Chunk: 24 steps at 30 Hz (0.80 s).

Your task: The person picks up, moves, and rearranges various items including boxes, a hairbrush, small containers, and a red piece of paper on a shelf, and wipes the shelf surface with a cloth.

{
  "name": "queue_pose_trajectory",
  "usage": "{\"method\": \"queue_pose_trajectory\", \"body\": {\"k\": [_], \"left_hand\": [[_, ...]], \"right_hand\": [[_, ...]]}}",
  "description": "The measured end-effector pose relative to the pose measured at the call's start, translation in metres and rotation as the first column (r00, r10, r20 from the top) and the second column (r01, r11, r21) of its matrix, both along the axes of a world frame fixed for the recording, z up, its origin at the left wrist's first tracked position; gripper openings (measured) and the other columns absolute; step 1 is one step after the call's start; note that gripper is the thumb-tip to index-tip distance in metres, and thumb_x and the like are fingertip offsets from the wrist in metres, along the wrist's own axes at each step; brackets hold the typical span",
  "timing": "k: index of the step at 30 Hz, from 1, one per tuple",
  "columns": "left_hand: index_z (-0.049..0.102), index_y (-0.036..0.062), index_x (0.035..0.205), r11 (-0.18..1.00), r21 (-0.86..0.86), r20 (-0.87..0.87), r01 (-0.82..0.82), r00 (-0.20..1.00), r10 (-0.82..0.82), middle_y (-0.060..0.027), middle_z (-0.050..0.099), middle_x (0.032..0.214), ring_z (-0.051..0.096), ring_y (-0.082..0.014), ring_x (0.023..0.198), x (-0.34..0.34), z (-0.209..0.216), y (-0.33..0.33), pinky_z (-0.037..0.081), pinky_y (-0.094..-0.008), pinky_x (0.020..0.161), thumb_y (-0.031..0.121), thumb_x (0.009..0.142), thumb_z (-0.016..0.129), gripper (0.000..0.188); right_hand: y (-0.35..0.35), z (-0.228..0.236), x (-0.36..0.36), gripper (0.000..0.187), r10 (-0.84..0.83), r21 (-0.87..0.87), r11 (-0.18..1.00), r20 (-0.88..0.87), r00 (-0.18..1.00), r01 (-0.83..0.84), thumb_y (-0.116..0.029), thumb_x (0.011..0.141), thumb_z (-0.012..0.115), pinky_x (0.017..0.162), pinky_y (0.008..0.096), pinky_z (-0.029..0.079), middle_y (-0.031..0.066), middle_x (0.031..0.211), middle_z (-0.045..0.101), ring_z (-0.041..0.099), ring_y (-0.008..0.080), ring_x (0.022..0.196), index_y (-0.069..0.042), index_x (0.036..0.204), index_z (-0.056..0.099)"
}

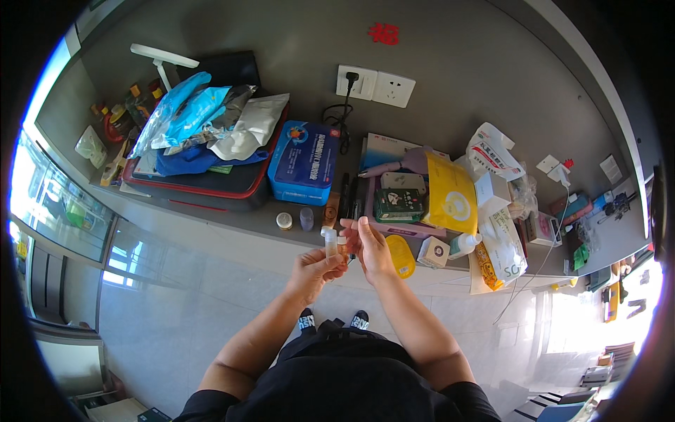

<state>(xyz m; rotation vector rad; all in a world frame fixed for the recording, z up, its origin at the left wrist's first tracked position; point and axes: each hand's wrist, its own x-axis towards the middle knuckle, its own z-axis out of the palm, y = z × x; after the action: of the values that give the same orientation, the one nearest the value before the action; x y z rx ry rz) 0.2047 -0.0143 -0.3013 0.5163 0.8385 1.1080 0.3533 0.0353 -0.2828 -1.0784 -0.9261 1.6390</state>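
Observation:
My left hand (pixel 316 273) is closed around a small clear vial (pixel 330 246), which stands upright with a white top. Right beside it shows a second small white-topped piece (pixel 342 241), partly hidden behind the fingers. Close by on the right, my right hand (pixel 371 250) has its thumb raised and fingers extended toward the vial; I see nothing held in it. Both hands are in front of the shelf's edge. On the shelf just beyond are a small jar with a pale lid (pixel 284 221) and a small purplish translucent bottle (pixel 306 219).
A blue box (pixel 304 162) stands beside a dark case (pixel 211 191) heaped with plastic packages. To the right are a dark green box (pixel 399 205), a yellow pouch (pixel 451 193), a yellow container (pixel 401 257) overhanging the edge, and a white bottle (pixel 464 245). A cable hangs from the socket (pixel 376 85).

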Motion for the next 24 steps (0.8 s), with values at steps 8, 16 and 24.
{"method": "queue_pose_trajectory", "body": {"k": [8,16,24], "left_hand": [[0.062,-0.0033,0.105,0.994,-0.038,0.233,0.104,0.968,-0.093,-0.0147,0.068,0.093,0.069,-0.0215,0.081,-0.015,0.002,0.0,0.058,-0.0282,0.07,0.011,0.087,0.062,0.022],[0.062,-0.0029,0.105,0.987,0.001,0.144,0.16,0.977,-0.158,-0.0142,0.068,0.094,0.069,-0.0224,0.082,-0.02,0.014,-0.003,0.058,-0.0294,0.068,0.013,0.086,0.064,0.024],[0.068,0.0034,0.094,0.933,0.283,-0.739,0.222,0.67,0.065,-0.0083,0.066,0.087,0.062,-0.0167,0.063,-0.026,-0.018,-0.002,0.05,-0.0282,0.055,0.014,0.078,0.074,0.021]], "right_hand": [[-0.011,0.004,0.008,0.032,0.262,-0.001,0.964,0.176,0.949,-0.266,-0.032,0.088,0.065,0.064,0.0222,0.041,-0.0006,0.079,0.063,0.051,0.0079,0.068,-0.002,0.1,0.068],[-0.01,0.02,0.008,0.026,0.237,-0.016,0.972,0.035,0.971,-0.236,-0.026,0.088,0.066,0.062,0.0211,0.039,-0.0017,0.08,0.063,0.051,0.008,0.07,-0.003,0.101,0.069],[-0.014,0.024,-0.002,0.03,0.154,0.297,0.836,0.68,0.717,-0.462,-0.02,0.079,0.073,0.065,0.0277,0.048,0.0068,0.086,0.064,0.061,0.015,0.075,-0.004,0.104,0.067]]}}
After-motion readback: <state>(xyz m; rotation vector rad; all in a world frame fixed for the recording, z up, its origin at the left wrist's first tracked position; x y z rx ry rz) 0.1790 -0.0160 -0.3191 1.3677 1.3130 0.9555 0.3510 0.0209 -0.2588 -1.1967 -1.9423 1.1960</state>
